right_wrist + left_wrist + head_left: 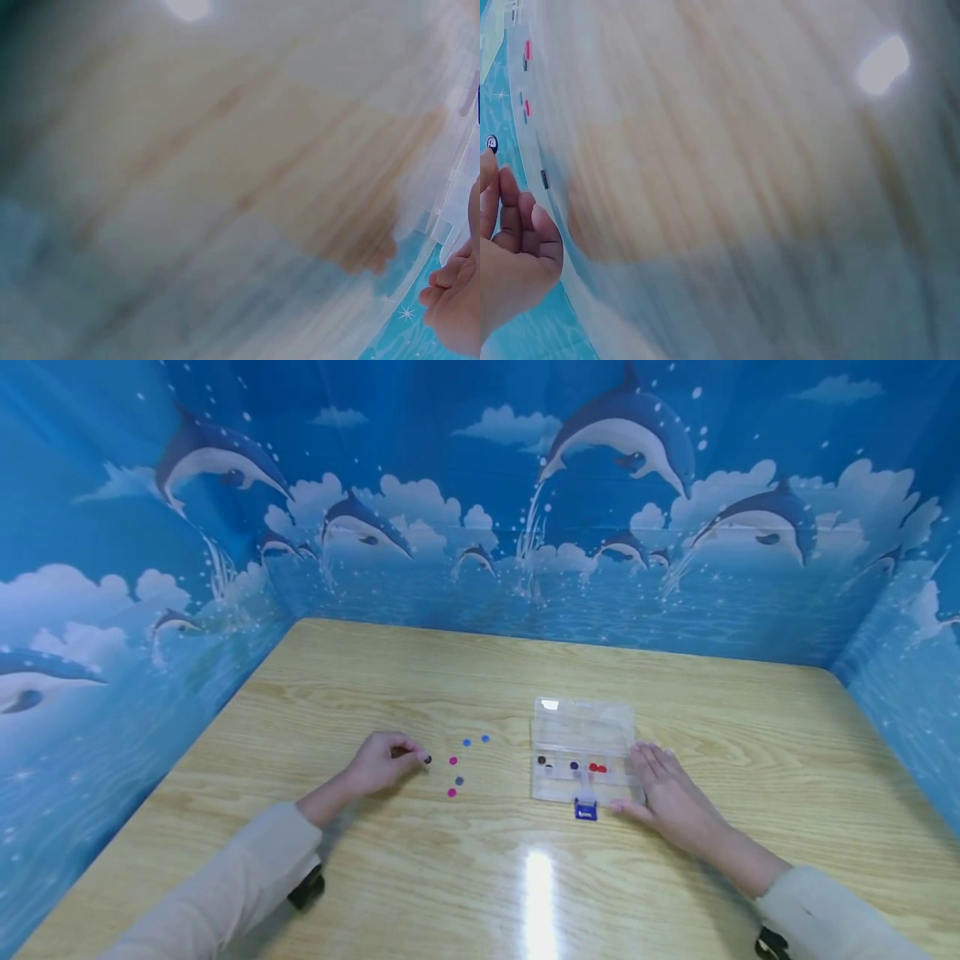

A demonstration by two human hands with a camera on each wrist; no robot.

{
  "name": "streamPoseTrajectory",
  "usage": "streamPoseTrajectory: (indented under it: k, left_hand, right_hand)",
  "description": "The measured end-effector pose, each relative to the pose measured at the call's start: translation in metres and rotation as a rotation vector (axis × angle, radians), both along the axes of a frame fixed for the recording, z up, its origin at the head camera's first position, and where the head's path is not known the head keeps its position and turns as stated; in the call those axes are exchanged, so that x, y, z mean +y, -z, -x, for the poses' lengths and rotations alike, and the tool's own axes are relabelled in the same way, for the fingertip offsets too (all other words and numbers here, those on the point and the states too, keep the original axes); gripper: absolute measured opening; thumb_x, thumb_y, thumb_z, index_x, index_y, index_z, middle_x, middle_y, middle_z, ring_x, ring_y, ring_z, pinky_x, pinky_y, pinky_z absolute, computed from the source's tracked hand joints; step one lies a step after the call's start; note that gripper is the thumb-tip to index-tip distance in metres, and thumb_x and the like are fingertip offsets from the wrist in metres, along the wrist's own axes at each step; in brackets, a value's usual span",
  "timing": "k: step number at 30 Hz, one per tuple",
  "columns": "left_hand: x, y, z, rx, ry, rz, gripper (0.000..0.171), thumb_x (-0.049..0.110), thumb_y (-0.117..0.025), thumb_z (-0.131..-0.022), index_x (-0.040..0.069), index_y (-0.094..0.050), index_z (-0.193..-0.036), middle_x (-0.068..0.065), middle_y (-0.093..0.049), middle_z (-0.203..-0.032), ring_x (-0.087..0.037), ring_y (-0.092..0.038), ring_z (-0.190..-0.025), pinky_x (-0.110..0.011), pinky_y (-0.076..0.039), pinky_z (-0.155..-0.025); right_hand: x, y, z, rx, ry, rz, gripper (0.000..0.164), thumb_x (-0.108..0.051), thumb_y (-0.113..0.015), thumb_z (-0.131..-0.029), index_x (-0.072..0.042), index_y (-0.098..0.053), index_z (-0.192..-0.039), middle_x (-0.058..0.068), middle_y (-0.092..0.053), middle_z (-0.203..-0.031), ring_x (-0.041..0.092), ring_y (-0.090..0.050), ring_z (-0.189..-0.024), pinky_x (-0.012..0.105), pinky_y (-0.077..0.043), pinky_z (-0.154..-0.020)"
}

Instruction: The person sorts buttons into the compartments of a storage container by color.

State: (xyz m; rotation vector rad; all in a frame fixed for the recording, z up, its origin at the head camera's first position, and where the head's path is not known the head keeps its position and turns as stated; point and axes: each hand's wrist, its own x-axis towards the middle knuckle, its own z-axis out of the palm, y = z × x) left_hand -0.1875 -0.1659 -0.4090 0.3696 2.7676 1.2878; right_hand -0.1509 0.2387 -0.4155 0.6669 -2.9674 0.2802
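Note:
My left hand (384,763) pinches a small round black disc (428,760) at its fingertips, left of the loose discs on the table. In the left wrist view, a pale mark shows on the face of this disc (491,142). My right hand (673,797) lies with straight fingers along the right side of a clear plastic box (551,788), its thumb by the front corner. The box's lid (585,724) stands open toward the back. Inside it are a black disc (542,760), a dark blue disc (573,766) and two red discs (597,768).
Between left hand and box lie two blue discs (467,742), two magenta discs (453,761) and a greyish disc (460,781). A dark blue clip-like piece (586,810) is at the box's front edge. Dolphin-print cloth (450,568) hangs behind the wooden table (420,877).

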Motion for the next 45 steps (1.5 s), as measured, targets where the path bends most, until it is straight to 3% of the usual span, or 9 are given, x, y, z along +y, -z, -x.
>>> streamPoseTrajectory:
  k: [8, 16, 26, 33, 40, 45]
  left_hand:
    - [0.009, 0.0, 0.0, -0.05, -0.089, -0.044, 0.015, 0.011, -0.063, -0.086, -0.002, -0.068, -0.091, -0.015, -0.068, -0.09, -0.016, -0.058, -0.079, -0.022, -0.047, -0.071]
    - [0.02, -0.001, 0.0, -0.068, -0.183, -0.099, 0.015, 0.011, -0.063, -0.086, -0.001, -0.068, -0.092, -0.015, -0.069, -0.093, -0.018, -0.06, -0.082, -0.023, -0.048, -0.074]
    - [0.032, 0.0, -0.001, -0.055, -0.204, -0.147, 0.014, 0.009, -0.064, -0.085, -0.003, -0.068, -0.091, -0.016, -0.069, -0.091, -0.017, -0.06, -0.079, -0.022, -0.049, -0.072]
    - [0.041, 0.003, 0.001, -0.093, -0.242, -0.194, 0.017, 0.012, -0.065, -0.085, -0.001, -0.068, -0.095, -0.016, -0.07, -0.094, -0.018, -0.063, -0.085, -0.029, -0.052, -0.079]
    - [0.049, 0.0, 0.001, -0.108, -0.254, -0.235, 0.017, 0.013, -0.065, -0.084, -0.001, -0.068, -0.094, -0.014, -0.069, -0.091, -0.015, -0.059, -0.078, -0.021, -0.049, -0.069]
    - [0.056, 0.0, 0.002, -0.13, -0.275, -0.28, 0.017, 0.013, -0.067, -0.083, 0.0, -0.068, -0.094, -0.014, -0.069, -0.091, -0.014, -0.06, -0.079, -0.021, -0.049, -0.07]
  right_hand:
    - [0.001, 0.001, 0.001, 0.04, -0.012, -0.002, 0.088, -0.05, -0.06, -0.083, 0.017, -0.033, -0.133, 0.035, -0.036, -0.137, 0.049, -0.033, -0.129, 0.056, -0.026, -0.107]
    - [0.0, 0.0, 0.0, 0.026, -0.008, 0.002, 0.088, -0.051, -0.06, -0.083, 0.016, -0.033, -0.134, 0.035, -0.036, -0.138, 0.048, -0.032, -0.13, 0.056, -0.026, -0.108]
    - [0.001, 0.002, 0.001, 0.052, -0.015, 0.001, 0.087, -0.05, -0.061, -0.082, 0.017, -0.034, -0.132, 0.035, -0.038, -0.136, 0.048, -0.034, -0.128, 0.056, -0.027, -0.107]
    - [0.001, 0.002, 0.001, 0.07, -0.025, -0.002, 0.086, -0.05, -0.061, -0.082, 0.017, -0.035, -0.131, 0.035, -0.039, -0.135, 0.048, -0.036, -0.127, 0.055, -0.027, -0.107]
    - [0.0, 0.001, 0.0, 0.062, -0.02, 0.003, 0.087, -0.05, -0.061, -0.082, 0.017, -0.035, -0.132, 0.035, -0.038, -0.136, 0.048, -0.035, -0.128, 0.055, -0.027, -0.107]
    - [0.0, 0.0, 0.0, 0.058, -0.017, 0.0, 0.087, -0.05, -0.061, -0.083, 0.016, -0.035, -0.132, 0.034, -0.038, -0.137, 0.048, -0.035, -0.128, 0.055, -0.027, -0.107]
